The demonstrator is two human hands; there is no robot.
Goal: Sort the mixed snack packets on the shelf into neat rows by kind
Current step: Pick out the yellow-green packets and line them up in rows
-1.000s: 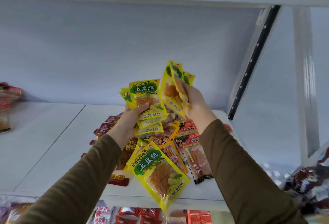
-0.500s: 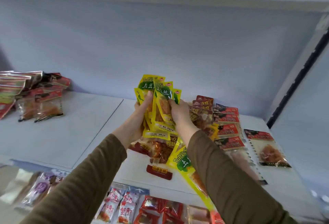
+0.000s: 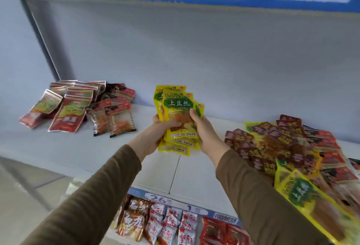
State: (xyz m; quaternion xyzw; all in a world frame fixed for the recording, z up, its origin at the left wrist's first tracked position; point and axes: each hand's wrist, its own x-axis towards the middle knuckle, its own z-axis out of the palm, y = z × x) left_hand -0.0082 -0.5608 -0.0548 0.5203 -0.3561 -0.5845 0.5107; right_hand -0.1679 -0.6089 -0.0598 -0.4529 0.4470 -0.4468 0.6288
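Gripping the stack of yellow packets (image 3: 176, 120) from both sides, the left hand (image 3: 157, 133) and right hand (image 3: 202, 130) curl their fingers round its lower half. The stack stands upright above the middle of the white shelf (image 3: 81, 145). Left of the stack lies a red packet pile (image 3: 78, 106); right of it, a mixed heap (image 3: 288, 147).

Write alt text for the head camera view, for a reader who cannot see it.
Both hands, left and right, hold a stack of yellow snack packets upright above a white shelf. A pile of red packets lies at the left, a mixed heap at the right.
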